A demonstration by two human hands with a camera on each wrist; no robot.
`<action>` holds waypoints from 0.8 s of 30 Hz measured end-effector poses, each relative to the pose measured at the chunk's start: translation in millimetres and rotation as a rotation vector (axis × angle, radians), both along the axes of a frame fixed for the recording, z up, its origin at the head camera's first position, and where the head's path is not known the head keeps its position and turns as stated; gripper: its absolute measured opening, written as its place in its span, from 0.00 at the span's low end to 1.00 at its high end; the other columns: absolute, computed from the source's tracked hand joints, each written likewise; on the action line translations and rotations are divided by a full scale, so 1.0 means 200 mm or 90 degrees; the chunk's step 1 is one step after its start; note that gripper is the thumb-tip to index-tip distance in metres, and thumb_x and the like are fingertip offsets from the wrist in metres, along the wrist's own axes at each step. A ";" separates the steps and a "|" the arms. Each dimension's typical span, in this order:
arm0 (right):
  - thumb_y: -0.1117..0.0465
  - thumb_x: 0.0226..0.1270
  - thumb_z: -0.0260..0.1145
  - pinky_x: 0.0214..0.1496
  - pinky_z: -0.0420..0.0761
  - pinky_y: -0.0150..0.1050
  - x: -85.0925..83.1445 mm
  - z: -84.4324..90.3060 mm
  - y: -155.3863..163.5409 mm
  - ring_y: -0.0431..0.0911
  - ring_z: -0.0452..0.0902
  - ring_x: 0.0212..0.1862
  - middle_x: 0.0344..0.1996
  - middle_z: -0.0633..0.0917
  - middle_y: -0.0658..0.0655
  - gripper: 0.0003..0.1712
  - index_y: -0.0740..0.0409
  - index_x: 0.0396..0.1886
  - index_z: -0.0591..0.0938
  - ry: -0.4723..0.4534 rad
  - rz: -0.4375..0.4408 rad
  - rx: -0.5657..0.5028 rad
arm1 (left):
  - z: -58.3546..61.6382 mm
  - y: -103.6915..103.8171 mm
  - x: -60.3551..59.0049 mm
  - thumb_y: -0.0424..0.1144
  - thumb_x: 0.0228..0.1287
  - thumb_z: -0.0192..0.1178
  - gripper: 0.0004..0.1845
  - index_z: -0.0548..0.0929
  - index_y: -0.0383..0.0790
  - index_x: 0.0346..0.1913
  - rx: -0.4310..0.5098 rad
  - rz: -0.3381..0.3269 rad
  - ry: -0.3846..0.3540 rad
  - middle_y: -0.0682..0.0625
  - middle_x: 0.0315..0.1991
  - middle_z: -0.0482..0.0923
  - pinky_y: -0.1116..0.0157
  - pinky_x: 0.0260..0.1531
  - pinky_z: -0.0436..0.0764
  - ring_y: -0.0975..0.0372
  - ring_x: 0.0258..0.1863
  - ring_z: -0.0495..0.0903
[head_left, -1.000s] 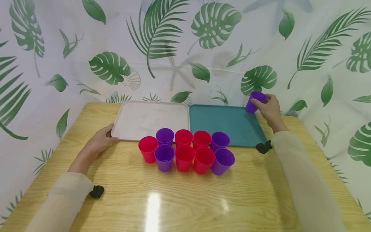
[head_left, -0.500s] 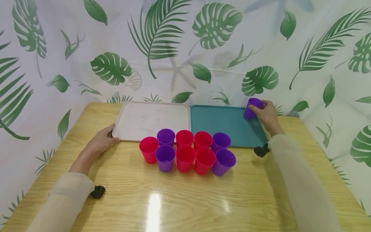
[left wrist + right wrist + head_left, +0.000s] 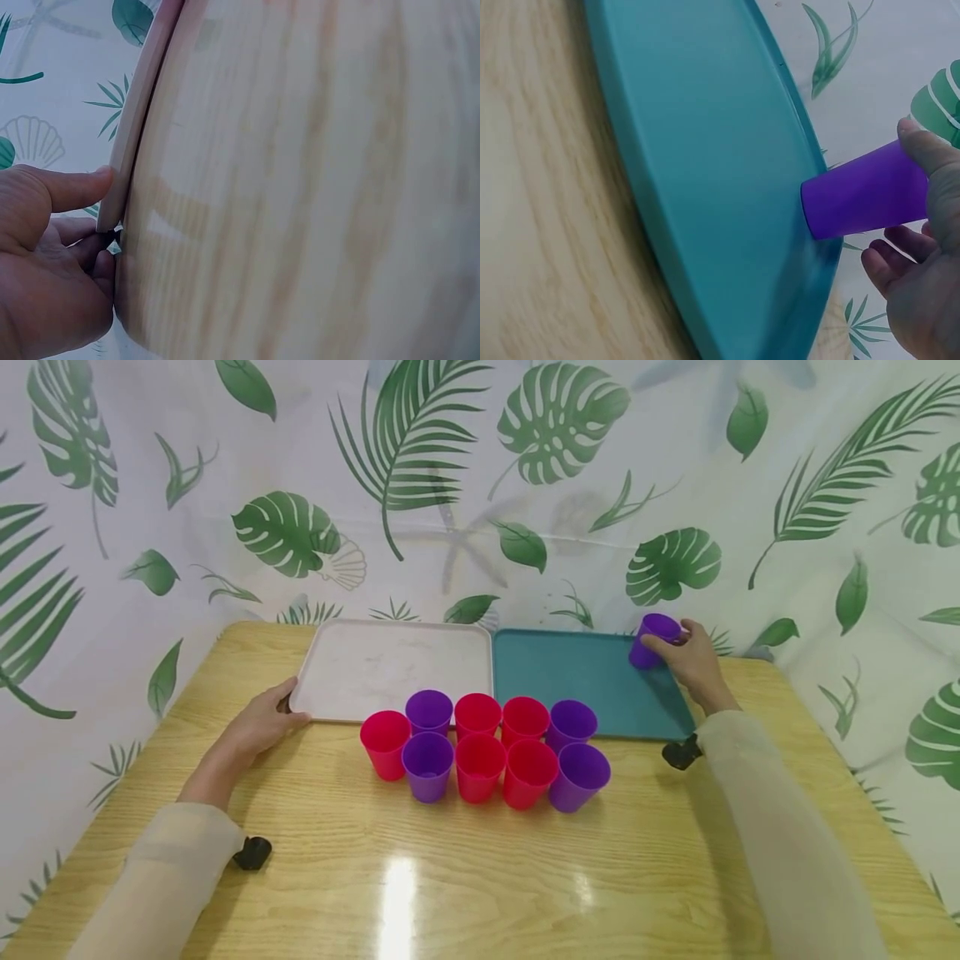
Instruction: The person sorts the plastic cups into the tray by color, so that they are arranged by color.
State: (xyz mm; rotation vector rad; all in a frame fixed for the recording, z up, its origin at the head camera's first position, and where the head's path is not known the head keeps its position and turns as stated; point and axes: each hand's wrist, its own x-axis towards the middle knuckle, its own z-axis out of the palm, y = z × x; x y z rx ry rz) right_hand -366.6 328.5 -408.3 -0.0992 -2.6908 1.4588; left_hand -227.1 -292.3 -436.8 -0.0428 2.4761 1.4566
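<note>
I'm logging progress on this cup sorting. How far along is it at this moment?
Barely started. Nothing is fully placed yet: the white tray holds no cups. In hand: the right hand grips one purple cup at the far right corner of the teal tray, base on or just above it. The left hand holds the white tray's corner. Left: nine cups, five red and four purple, stand grouped on the table.

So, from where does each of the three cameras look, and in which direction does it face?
Head: above the table, facing forward and down at trays and cups; both sleeves and hands show.
Left wrist: low beside the left hand, which grips the white tray at its corner.
Right wrist: beside the right hand, which holds the purple cup on the teal tray.
Shared: head and right wrist both show that cup and tray.
</note>
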 end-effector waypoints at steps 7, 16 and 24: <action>0.38 0.73 0.64 0.76 0.62 0.60 0.02 0.03 0.03 0.66 0.55 0.77 0.78 0.57 0.75 0.61 0.68 0.83 0.41 0.008 -0.012 0.008 | 0.02 0.01 0.00 0.34 0.81 0.53 0.43 0.35 0.31 0.82 0.005 -0.007 0.001 0.31 0.82 0.34 0.44 0.77 0.50 0.41 0.81 0.39; 0.41 0.73 0.64 0.77 0.62 0.55 0.08 0.12 0.09 0.61 0.57 0.77 0.77 0.62 0.69 0.54 0.66 0.83 0.51 0.127 -0.061 0.023 | 0.03 0.02 0.01 0.33 0.81 0.52 0.43 0.34 0.31 0.81 0.009 -0.005 -0.005 0.32 0.82 0.31 0.44 0.77 0.48 0.41 0.81 0.37; 0.41 0.74 0.64 0.78 0.62 0.50 0.19 0.19 0.12 0.59 0.59 0.77 0.78 0.62 0.66 0.52 0.62 0.84 0.51 0.143 -0.035 -0.002 | 0.01 0.01 0.01 0.34 0.81 0.53 0.43 0.34 0.31 0.81 0.007 0.000 -0.014 0.32 0.82 0.31 0.44 0.78 0.48 0.41 0.81 0.37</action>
